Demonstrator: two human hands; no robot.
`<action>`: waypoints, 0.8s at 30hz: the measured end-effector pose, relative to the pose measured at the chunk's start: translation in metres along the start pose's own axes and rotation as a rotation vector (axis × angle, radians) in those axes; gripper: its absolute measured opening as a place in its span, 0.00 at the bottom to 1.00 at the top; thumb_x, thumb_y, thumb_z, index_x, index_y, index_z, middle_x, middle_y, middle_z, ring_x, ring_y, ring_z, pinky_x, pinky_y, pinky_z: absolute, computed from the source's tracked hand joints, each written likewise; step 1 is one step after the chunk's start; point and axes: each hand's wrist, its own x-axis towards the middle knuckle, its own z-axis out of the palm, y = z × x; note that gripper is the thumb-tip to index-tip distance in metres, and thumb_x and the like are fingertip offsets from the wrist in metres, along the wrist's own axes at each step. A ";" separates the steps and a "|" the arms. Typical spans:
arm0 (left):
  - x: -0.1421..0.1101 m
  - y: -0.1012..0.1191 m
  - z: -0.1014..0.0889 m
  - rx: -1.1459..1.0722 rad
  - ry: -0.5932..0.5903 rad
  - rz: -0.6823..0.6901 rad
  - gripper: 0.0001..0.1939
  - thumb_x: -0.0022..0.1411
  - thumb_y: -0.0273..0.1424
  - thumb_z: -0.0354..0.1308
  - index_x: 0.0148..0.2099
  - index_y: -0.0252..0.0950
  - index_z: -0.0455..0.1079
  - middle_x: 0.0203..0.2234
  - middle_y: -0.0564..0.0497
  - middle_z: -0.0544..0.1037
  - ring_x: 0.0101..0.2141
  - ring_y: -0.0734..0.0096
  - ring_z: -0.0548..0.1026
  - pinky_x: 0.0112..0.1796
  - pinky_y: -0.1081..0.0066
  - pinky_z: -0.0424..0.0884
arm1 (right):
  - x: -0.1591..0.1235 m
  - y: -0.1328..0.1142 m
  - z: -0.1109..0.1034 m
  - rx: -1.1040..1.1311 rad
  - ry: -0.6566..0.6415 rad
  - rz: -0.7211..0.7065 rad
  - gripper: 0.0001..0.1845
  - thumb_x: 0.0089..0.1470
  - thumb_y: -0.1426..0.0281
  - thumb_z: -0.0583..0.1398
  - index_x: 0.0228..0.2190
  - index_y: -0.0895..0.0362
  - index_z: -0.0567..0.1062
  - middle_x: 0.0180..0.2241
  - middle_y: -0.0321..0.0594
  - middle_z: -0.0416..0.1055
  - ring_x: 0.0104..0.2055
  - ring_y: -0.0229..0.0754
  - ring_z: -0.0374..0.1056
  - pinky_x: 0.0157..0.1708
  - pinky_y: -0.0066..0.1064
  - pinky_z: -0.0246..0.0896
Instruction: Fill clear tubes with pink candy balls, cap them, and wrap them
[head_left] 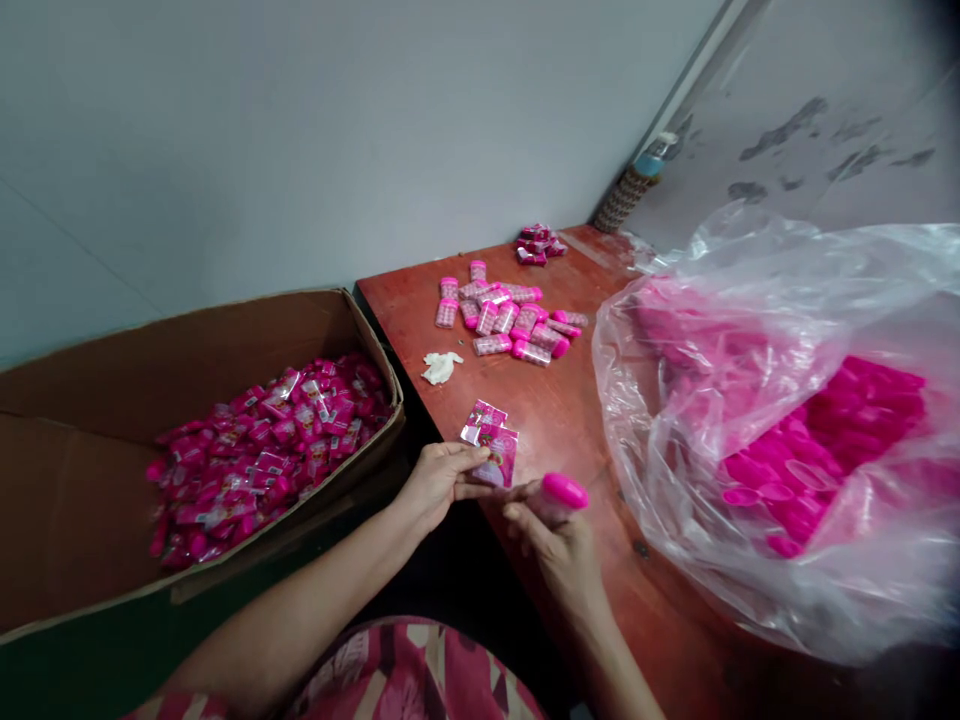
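My left hand [441, 482] pinches a pink printed sleeve label [501, 452] between thumb and fingers at the table's near left edge. Just behind it lies another printed label [484, 416], partly overlapped. My right hand [559, 550] is wrapped round a small clear container with a bright pink cap [564, 490], tilted, its lower part hidden by the fingers. The fingertips of both hands are close together. Farther back on the table lies a loose group of pink-capped clear containers [504, 318] with small pale pieces inside.
A cardboard box [52, 480] on the left holds many wrapped pink containers [277, 450]. On the red-brown table [442, 400] are a crumpled white scrap [441, 367], a stack of labels [538, 244] and a bottle [630, 190]. A clear plastic bag [637, 440] of pink parts stands right.
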 end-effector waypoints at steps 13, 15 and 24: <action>-0.002 -0.001 0.023 -0.329 0.156 -0.014 0.03 0.52 0.23 0.60 0.29 0.28 0.68 0.20 0.49 0.75 0.21 0.72 0.75 0.25 0.73 0.74 | -0.032 -0.016 0.014 0.225 -0.130 0.331 0.26 0.54 0.50 0.48 0.38 0.59 0.67 0.15 0.33 0.64 0.12 0.33 0.57 0.10 0.22 0.47; -0.005 -0.002 0.027 -0.349 0.132 -0.017 0.04 0.52 0.24 0.60 0.29 0.29 0.67 0.20 0.48 0.75 0.22 0.71 0.75 0.24 0.74 0.73 | -0.034 -0.018 0.020 0.150 -0.134 0.308 0.25 0.55 0.50 0.47 0.36 0.59 0.67 0.12 0.31 0.61 0.11 0.32 0.56 0.11 0.22 0.47; -0.016 -0.013 0.041 -0.316 -0.028 0.022 0.12 0.45 0.30 0.66 0.28 0.30 0.66 0.18 0.53 0.71 0.18 0.78 0.69 0.19 0.78 0.65 | -0.022 -0.015 0.015 0.009 -0.120 0.212 0.24 0.56 0.51 0.46 0.25 0.56 0.65 0.10 0.32 0.61 0.12 0.34 0.57 0.12 0.23 0.48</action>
